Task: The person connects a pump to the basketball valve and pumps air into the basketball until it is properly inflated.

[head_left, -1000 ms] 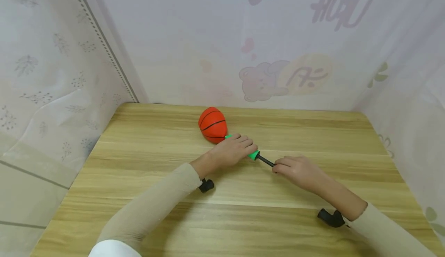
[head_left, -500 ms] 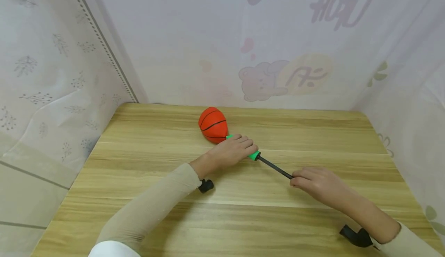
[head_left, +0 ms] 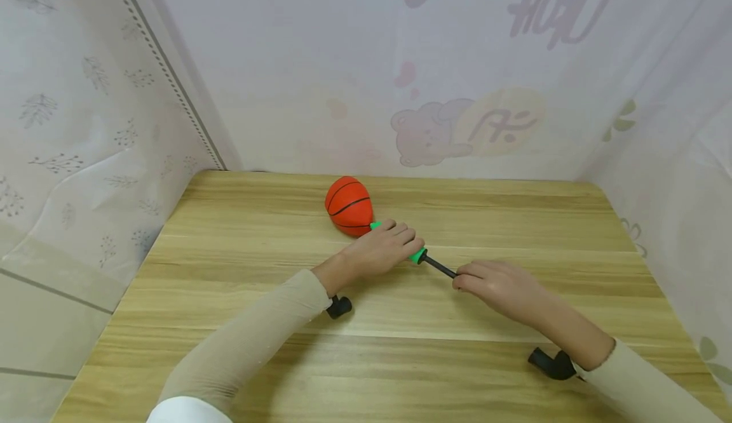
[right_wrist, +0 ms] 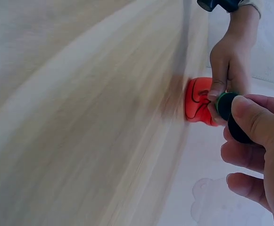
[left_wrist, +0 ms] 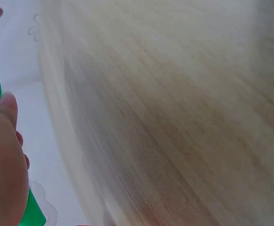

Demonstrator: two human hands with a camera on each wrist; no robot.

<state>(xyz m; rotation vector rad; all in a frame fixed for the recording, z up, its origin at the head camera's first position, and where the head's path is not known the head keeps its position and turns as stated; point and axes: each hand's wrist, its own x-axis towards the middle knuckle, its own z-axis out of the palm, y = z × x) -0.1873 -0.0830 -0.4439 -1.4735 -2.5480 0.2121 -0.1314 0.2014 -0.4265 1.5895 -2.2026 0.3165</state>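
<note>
A green hand pump point(head_left: 416, 256) slants across the middle of the head view. At its far end sits an orange-red ball with black basketball lines point(head_left: 349, 206), pear-shaped and not round, resting on the table. My left hand point(head_left: 380, 248) grips the pump's green barrel, its fingers wrapped over the top. From the barrel a short stretch of black rod point(head_left: 440, 267) runs to my right hand point(head_left: 497, 286). In the right wrist view, thumb and fingers pinch the pump's round black handle point(right_wrist: 238, 132). The joint between ball and pump is partly hidden by my left hand.
The wood-grain table point(head_left: 274, 372) has a printed pale curtain point(head_left: 320, 80) close behind it and more cloth at both sides. Black wrist-camera mounts point(head_left: 340, 307) hang below each sleeve, near the tabletop.
My right hand first drew the rod out toward the lower right, then pushed it back in toward the barrel. My left hand and the ball have stayed nearly in place.
</note>
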